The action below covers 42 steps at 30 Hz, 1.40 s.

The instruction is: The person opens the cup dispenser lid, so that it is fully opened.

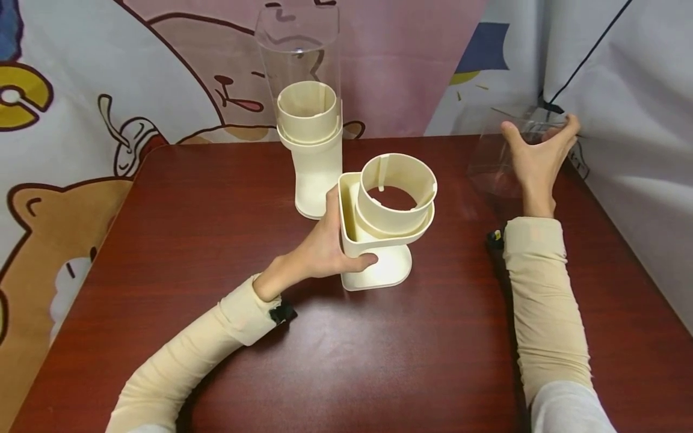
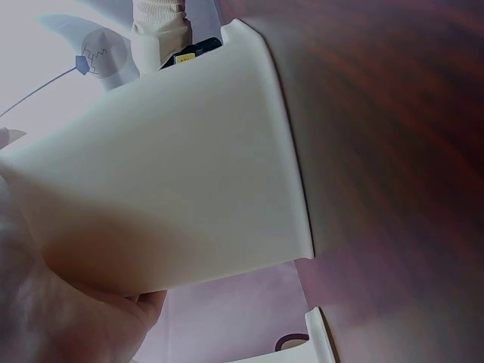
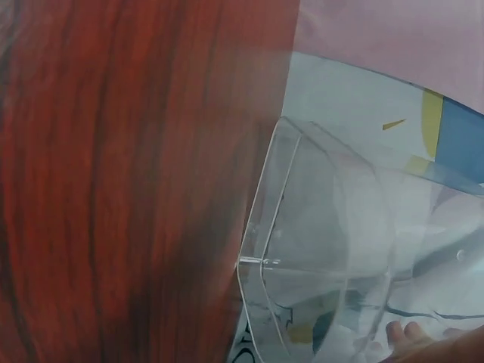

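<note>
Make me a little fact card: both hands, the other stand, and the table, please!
Left hand: holds a cream plastic stand with a round collar
Right hand: at a clear angular plastic container; contact unclear
Farther back: second cream plastic stand, upright, tall clear plastic container rising above it
Surface: dark red-brown wood-grained table

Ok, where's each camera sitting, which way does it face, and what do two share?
Head: worn on the head, looking forward and down at the table; left hand, right hand and sleeves show.
Left wrist: worn there, facing the held cream stand; part of the left hand shows, right sleeve beyond.
Right wrist: worn there, facing the clear container; part of the right hand shows.
Head and left wrist share the held cream stand.
</note>
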Available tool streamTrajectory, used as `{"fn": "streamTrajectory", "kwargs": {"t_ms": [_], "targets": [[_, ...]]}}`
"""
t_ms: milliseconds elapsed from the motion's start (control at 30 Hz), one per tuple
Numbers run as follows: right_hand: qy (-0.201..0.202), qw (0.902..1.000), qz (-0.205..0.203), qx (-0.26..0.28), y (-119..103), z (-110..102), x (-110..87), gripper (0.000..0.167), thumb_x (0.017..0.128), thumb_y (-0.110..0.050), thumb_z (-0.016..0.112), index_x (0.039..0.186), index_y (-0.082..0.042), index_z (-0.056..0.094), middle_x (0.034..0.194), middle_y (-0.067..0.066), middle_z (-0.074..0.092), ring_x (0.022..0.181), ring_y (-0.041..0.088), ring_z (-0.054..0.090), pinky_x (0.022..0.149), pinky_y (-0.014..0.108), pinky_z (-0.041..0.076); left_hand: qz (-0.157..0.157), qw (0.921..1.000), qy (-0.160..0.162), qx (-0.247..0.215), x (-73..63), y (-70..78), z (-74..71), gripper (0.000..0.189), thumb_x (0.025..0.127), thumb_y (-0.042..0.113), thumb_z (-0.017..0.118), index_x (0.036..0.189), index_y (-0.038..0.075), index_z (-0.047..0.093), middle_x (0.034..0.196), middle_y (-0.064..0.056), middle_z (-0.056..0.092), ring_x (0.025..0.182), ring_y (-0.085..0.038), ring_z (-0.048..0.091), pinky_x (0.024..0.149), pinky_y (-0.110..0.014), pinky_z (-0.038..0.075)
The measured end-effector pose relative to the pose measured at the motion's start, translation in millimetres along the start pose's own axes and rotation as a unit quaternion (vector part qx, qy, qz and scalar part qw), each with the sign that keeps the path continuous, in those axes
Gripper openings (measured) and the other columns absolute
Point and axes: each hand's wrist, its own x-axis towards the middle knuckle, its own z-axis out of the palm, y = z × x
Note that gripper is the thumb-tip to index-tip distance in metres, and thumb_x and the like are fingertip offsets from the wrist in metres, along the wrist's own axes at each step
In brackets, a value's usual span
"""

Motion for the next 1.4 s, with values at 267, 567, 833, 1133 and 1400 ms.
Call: {"fn": "streamTrajectory", "kwargs": {"t_ms": [267, 567, 833, 1133, 1400], "targets": [[-0.031, 0.9995, -0.009, -0.003, 1, -4, 1.2, 0.111, 0.072, -0.058, 0.080, 0.153, -0.030, 0.010, 0.155, 0.007, 0.020, 0.143, 0.014, 0.024, 0.120, 0.026, 0.019, 0.000, 1.0000, -0.002, 0.001, 2.6, -0.1, -0.3, 0.120, 0.061, 0.025, 0.087, 0.149, 0.005, 0.008, 0.145, -0.022, 0.036, 0.127, -0.025, 0.046, 0.113, -0.037, 0.034], [-0.089, 0.9956, 0.007, -0.029, 3, -7, 3.4, 0.117, 0.078, -0.057, 0.075, 0.156, -0.023, -0.004, 0.166, 0.008, -0.001, 0.153, 0.014, 0.008, 0.124, 0.027, 0.011, 0.003, 1.0000, -0.001, 0.002, 4.2, 0.7, -2.6, 0.120, 0.062, 0.024, 0.087, 0.150, 0.006, 0.008, 0.145, -0.019, 0.036, 0.127, -0.024, 0.046, 0.113, -0.036, 0.034], [-0.093, 0.9927, 0.043, -0.063, -4, -12, 0.3, 0.119, 0.078, -0.065, 0.069, 0.157, -0.024, -0.010, 0.167, 0.005, -0.007, 0.155, 0.019, 0.003, 0.125, 0.037, 0.011, -0.003, 1.0000, -0.001, 0.000, 2.8, 2.3, -0.8, 0.120, 0.061, 0.024, 0.087, 0.150, 0.006, 0.008, 0.146, -0.017, 0.036, 0.127, -0.024, 0.046, 0.113, -0.036, 0.034], [0.050, 0.9939, -0.072, 0.067, -57, -22, -23.8, 0.057, 0.092, -0.036, 0.062, 0.140, -0.021, 0.034, 0.146, -0.007, 0.033, 0.139, 0.004, 0.027, 0.112, 0.016, 0.022, -0.004, 1.0000, -0.004, -0.002, 0.8, 3.0, -0.8, 0.118, 0.063, 0.023, 0.087, 0.150, 0.007, 0.008, 0.146, -0.017, 0.035, 0.127, -0.024, 0.046, 0.113, -0.036, 0.034], [-0.032, 0.9874, -0.104, 0.115, -92, -21, -45.7, 0.042, 0.095, -0.032, 0.058, 0.132, -0.019, 0.043, 0.144, -0.004, 0.041, 0.143, 0.004, 0.031, 0.117, 0.022, 0.020, -0.003, 1.0000, -0.001, -0.002, -0.7, 2.8, 0.8, 0.118, 0.063, 0.025, 0.086, 0.149, 0.006, 0.008, 0.146, -0.019, 0.035, 0.128, -0.024, 0.045, 0.113, -0.036, 0.033]]}}
